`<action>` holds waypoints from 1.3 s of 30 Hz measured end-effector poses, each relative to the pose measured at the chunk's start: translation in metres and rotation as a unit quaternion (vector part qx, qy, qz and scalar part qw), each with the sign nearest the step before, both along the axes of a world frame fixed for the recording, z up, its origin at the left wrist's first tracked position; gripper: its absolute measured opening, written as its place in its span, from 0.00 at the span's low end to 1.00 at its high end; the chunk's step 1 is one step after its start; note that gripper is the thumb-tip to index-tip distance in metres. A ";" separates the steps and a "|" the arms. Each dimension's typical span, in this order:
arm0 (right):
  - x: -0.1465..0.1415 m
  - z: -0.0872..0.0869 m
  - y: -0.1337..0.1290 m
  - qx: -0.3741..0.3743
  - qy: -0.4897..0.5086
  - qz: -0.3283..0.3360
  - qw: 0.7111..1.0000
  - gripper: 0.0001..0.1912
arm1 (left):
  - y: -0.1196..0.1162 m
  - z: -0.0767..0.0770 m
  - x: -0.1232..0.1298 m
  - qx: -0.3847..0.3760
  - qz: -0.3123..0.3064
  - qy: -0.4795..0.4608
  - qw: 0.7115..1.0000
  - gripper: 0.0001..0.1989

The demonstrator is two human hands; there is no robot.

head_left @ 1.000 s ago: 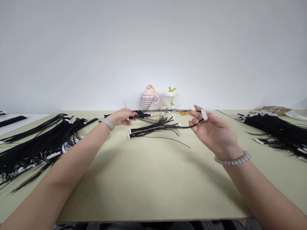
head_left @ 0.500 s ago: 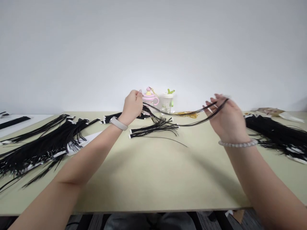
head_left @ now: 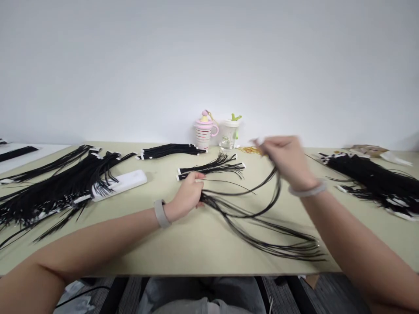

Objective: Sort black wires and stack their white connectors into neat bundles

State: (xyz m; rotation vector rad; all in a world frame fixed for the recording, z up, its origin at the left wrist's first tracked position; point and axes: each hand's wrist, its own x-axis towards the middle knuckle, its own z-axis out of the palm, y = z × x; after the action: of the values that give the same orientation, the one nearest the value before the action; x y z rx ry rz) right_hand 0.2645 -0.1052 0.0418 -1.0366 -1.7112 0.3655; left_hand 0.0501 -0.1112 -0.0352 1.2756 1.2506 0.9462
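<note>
A person's left hand closes on one end of a black wire bundle, which droops across the pale green table and loops up to the motion-blurred right hand, its fingers pressed together, its grip unclear.

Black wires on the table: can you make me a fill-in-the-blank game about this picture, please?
The long wires held by the left hand are ____ in colour.
The right hand is up above the table, and its wrist wears a pale ____.
The pink mug stands to the ____ of the clear cup with the green topper.

Missing words: black; bracelet; left.
</note>
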 end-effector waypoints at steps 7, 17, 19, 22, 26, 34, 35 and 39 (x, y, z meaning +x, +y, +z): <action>-0.073 -0.076 -0.003 -0.020 -0.343 -0.009 0.939 0.16 | -0.022 -0.034 -0.001 -0.056 -0.070 -0.061 0.994 0.20; -0.031 -0.078 0.017 0.124 -0.513 0.036 0.849 0.16 | -0.030 -0.036 -0.008 -0.045 -0.028 -0.100 0.994 0.17; -0.017 -0.083 0.031 0.138 -0.508 -0.016 0.850 0.18 | -0.031 -0.036 -0.008 -0.048 -0.026 -0.110 0.992 0.18; -0.012 -0.088 0.036 0.145 -0.507 -0.027 0.849 0.18 | -0.032 -0.036 -0.008 -0.045 -0.018 -0.126 0.991 0.17; -0.019 -0.074 0.007 0.141 -0.488 0.020 0.861 0.17 | -0.032 -0.038 -0.008 -0.045 0.001 -0.151 0.988 0.16; -0.030 -0.068 -0.039 -0.110 -0.377 0.269 0.880 0.16 | -0.039 -0.036 -0.011 0.011 -0.015 -0.045 0.999 0.19; -0.033 -0.070 -0.040 -0.109 -0.345 0.278 0.890 0.15 | -0.040 -0.036 -0.012 0.025 -0.018 -0.025 0.999 0.19; -0.046 -0.078 -0.043 -0.124 -0.250 0.311 0.909 0.16 | -0.044 -0.041 -0.015 0.094 -0.029 0.010 0.995 0.20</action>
State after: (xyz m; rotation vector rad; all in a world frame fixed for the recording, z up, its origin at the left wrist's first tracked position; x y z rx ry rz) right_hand 0.2186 -0.1485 -0.0364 -0.7697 -2.5110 0.7928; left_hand 0.0348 -0.1554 -0.0757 1.4629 1.1541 1.0316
